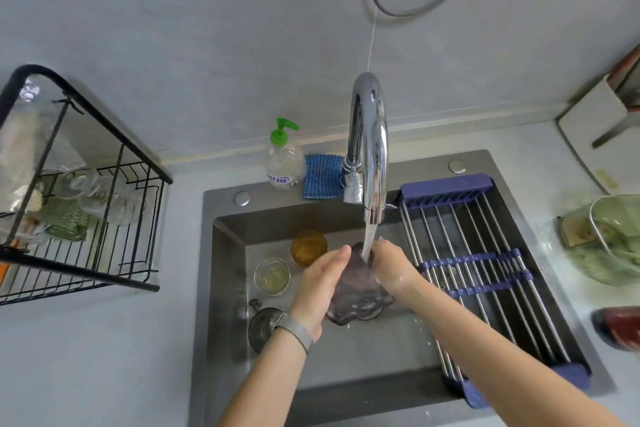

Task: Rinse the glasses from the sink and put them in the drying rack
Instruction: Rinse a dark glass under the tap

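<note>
A purple tinted glass (356,291) is held tilted over the sink (228,288), its mouth under the running stream from the chrome tap (370,149). My left hand (320,288) holds its left side. My right hand (389,265) grips the rim, fingers at the mouth where the water lands. An amber glass (309,247) and a clear glass (272,276) stand on the sink floor to the left. The black wire drying rack (86,218) stands on the counter at the left with several clear and green glasses in it.
A soap bottle with a green pump (283,156) and a blue cloth (322,177) sit behind the sink. A blue roll-up rack (485,270) covers the sink's right side. The drain strainer (264,326) lies under my left wrist. A green bowl (613,239) stands at the right.
</note>
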The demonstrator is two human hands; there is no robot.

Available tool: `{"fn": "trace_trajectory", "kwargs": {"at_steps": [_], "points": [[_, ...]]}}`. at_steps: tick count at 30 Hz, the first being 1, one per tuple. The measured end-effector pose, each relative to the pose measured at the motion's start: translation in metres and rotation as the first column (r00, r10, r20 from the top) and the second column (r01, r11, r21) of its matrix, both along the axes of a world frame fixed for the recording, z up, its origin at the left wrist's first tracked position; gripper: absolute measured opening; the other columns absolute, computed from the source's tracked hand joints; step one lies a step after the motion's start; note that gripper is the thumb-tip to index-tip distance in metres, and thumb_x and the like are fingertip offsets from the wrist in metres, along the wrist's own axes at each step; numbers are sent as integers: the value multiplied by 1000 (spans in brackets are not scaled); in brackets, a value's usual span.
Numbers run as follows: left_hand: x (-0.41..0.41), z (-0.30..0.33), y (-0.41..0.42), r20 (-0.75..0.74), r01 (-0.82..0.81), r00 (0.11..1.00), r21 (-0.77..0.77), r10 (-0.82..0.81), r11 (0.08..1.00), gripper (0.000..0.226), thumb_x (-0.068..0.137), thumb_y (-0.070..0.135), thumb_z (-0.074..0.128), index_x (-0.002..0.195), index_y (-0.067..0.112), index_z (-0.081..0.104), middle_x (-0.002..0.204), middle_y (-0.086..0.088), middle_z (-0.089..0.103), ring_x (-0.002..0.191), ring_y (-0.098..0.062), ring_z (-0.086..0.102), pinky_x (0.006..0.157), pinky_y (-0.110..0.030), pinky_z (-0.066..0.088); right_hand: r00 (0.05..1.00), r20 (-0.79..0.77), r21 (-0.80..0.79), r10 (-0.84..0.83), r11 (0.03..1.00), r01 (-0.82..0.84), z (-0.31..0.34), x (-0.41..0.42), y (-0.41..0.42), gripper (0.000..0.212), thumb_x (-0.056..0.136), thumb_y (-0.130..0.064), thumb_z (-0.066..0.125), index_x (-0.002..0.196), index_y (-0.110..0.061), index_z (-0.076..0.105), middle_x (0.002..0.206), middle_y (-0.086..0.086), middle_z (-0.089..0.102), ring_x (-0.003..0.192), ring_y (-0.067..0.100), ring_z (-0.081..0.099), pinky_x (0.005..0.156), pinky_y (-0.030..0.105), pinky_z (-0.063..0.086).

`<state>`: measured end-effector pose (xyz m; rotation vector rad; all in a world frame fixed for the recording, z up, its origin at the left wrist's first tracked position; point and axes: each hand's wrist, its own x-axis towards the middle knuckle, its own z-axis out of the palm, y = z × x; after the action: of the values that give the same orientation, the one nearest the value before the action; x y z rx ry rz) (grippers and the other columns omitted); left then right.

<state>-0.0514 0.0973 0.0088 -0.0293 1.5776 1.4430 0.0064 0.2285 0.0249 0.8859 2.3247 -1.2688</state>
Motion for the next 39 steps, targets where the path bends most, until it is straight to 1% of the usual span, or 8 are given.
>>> {"fn": "trace_trajectory", "kwargs": {"at_steps": [3, 8, 13, 17, 21, 31, 35, 39], "points": [[-10, -11, -6, 327, -171, 934, 48, 146, 984, 74, 73, 52, 77, 129, 9, 58, 121, -17, 67, 112, -35, 65, 103, -52, 47, 980, -134, -482, -149, 874, 67, 1, 18, 6, 27, 82, 9, 67, 93, -16, 69, 89, 1, 75, 90, 20, 71, 83, 32, 57], [8, -14, -7, 474, -288, 850, 47, 232, 957, 56, 79, 40, 71, 127, 15, 58, 123, -18, 67, 104, -37, 66, 84, -50, 55, 905, -166, -151, -393, 917, 370, -30, 16, -11, 15, 80, -9, 70, 89, -21, 67, 85, -3, 74, 89, 20, 70, 87, 45, 57], [-18, -13, -4, 598, -219, 762, -124, 249, 968, 55, 87, 52, 61, 121, 8, 65, 106, -19, 73, 91, -37, 71, 78, -48, 60, 878, -81, -565, -472, 747, 349, -23, 31, -21, 38, 96, -6, 52, 131, -19, 52, 127, 3, 63, 117, 19, 61, 95, 46, 55], [-30, -12, -7, 639, -129, 746, -136, 186, 982, 52, 79, 52, 63, 102, 7, 71, 90, -12, 71, 79, -27, 68, 56, -35, 61, 849, -526, 68, 38, 998, -3, -15, 58, -14, 47, 92, -52, 53, 129, -25, 61, 136, -15, 56, 135, 5, 41, 118, 36, 29], [-29, -10, -8, 619, 54, 785, -97, 18, 994, 52, 80, 59, 59, 93, 11, 74, 82, -9, 70, 74, -25, 67, 55, -30, 58, 539, -485, 593, 689, 712, -376, -19, 54, 4, 27, 86, -36, 72, 102, -15, 71, 102, -5, 71, 103, 9, 64, 120, 41, 25], [-26, -4, 2, 514, 99, 858, -126, -20, 987, 48, 87, 56, 54, 72, 14, 72, 66, -5, 68, 53, -18, 67, 52, -29, 53, 411, -77, 566, 909, 379, -732, 13, 21, 13, 35, 60, -35, 89, 72, -11, 67, 80, 4, 68, 74, 22, 67, 64, 25, 52], [-27, -6, -6, 523, 148, 850, -115, -66, 982, 53, 86, 61, 54, 96, 11, 69, 74, -8, 69, 62, -20, 67, 49, -28, 56, 337, 145, 733, 930, 128, -668, 9, 18, 24, 40, 50, -26, 89, 89, -23, 78, 104, -5, 74, 109, 11, 66, 90, 28, 53], [-26, -9, -10, 538, 146, 841, -118, -60, 982, 54, 80, 61, 60, 102, 12, 71, 78, -7, 70, 68, -22, 68, 58, -30, 56, 304, 138, 524, 943, 191, -830, 3, 22, 2, 25, 94, -24, 59, 112, -6, 60, 122, 14, 61, 126, 28, 49, 107, 42, 41]]}}
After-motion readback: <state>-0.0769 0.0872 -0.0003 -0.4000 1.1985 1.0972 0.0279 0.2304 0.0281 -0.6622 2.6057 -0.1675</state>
